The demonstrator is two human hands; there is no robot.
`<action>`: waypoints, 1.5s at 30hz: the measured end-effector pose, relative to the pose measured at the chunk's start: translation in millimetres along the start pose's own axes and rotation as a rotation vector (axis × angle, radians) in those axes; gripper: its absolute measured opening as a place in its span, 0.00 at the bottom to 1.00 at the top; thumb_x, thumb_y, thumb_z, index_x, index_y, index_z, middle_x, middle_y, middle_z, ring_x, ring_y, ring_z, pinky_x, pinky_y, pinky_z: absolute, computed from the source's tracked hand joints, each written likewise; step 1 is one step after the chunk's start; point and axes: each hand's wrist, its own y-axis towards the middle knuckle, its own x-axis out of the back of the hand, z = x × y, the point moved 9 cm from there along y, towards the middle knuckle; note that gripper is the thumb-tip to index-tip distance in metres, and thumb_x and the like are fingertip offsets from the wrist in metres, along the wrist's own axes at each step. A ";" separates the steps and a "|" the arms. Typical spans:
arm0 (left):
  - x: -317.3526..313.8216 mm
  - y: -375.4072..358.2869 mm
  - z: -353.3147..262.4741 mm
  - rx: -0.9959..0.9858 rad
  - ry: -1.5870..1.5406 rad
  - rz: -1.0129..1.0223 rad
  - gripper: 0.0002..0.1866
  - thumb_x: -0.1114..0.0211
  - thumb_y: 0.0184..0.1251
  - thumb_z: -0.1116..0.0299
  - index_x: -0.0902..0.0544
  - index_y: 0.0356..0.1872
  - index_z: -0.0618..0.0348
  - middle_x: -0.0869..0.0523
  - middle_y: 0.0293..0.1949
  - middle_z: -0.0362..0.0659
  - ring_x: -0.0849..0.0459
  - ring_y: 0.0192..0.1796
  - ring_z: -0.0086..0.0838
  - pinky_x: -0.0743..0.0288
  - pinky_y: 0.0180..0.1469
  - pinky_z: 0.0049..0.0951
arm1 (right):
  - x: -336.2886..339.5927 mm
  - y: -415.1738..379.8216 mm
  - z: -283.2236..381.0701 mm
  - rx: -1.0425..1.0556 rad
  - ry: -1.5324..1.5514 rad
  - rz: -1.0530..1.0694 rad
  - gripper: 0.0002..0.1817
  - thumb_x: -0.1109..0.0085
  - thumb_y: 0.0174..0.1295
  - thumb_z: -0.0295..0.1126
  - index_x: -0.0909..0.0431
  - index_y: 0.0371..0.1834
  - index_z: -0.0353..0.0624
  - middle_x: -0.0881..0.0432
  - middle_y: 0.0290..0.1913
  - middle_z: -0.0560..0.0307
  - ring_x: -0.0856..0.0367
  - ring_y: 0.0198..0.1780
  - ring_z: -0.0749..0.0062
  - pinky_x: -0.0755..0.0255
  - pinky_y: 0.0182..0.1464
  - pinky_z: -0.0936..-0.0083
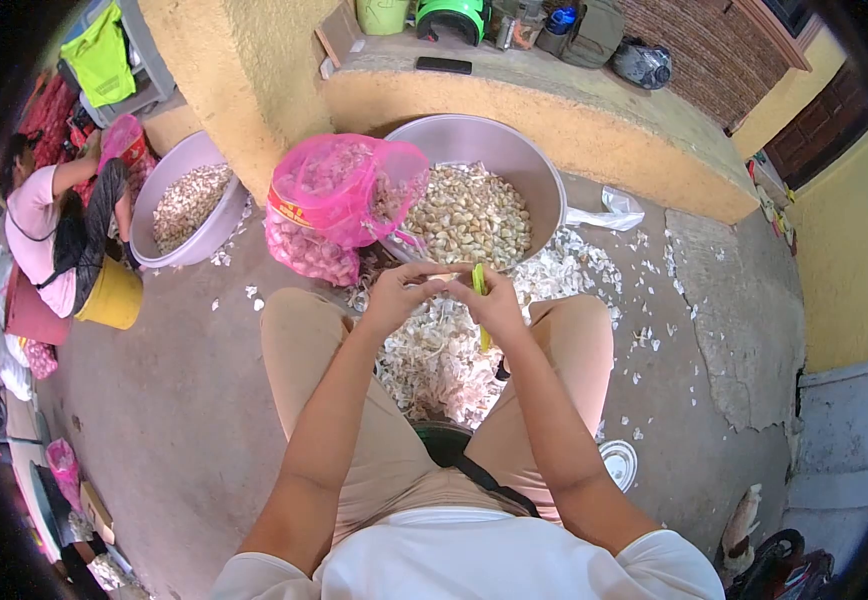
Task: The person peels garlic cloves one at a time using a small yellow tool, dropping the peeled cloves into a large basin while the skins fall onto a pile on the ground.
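My right hand is closed around a small knife with a yellow-green handle; its blade does not show clearly. Fingertips of both hands meet above the basin's near side. My left hand pinches what looks like a garlic clove, mostly hidden by the fingers. Just beyond them, a lilac basin holds many garlic cloves. Against its left rim leans a pink mesh bag with garlic inside. A heap of garlic skins lies between my knees, below the hands.
On the left, a person sits on a yellow bucket beside another basin of garlic. A concrete ledge behind carries a phone, a bag and a green helmet-like item. A white lid lies by my right leg.
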 end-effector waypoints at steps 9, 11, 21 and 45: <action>-3.9 -4.7 -9.0 -0.077 0.073 -0.151 0.12 0.36 0.54 0.69 0.20 0.38 0.63 0.18 0.32 0.38 0.24 0.34 0.18 0.30 0.38 0.19 | 6.7 -0.3 3.2 0.186 -0.207 -0.201 0.09 0.38 0.48 0.29 0.24 0.30 0.38 0.23 0.24 0.57 0.27 0.25 0.76 0.33 0.30 0.79; -4.9 -2.7 1.4 -0.004 -0.012 -0.140 0.11 0.37 0.56 0.69 0.20 0.38 0.64 0.19 0.32 0.38 0.24 0.34 0.17 0.31 0.37 0.18 | 6.7 -0.8 7.3 0.249 -0.266 -0.216 0.08 0.38 0.48 0.29 0.24 0.29 0.37 0.24 0.24 0.54 0.27 0.25 0.72 0.33 0.30 0.77; -5.7 2.0 25.8 0.136 -0.184 -0.051 0.12 0.41 0.60 0.66 0.21 0.39 0.66 0.20 0.33 0.38 0.26 0.34 0.18 0.32 0.38 0.19 | -1.4 2.3 -1.9 0.041 0.012 -0.046 0.09 0.38 0.50 0.31 0.24 0.30 0.37 0.26 0.24 0.60 0.30 0.21 0.81 0.35 0.25 0.80; -14.6 -1.3 48.8 0.356 -0.647 -0.044 0.15 0.43 0.59 0.56 0.23 0.38 0.57 0.21 0.26 0.37 0.24 0.21 0.19 0.32 0.19 0.17 | -23.5 -6.8 16.3 0.368 -0.481 -0.016 0.08 0.44 0.47 0.26 0.28 0.28 0.34 0.27 0.28 0.41 0.27 0.33 0.48 0.34 0.36 0.64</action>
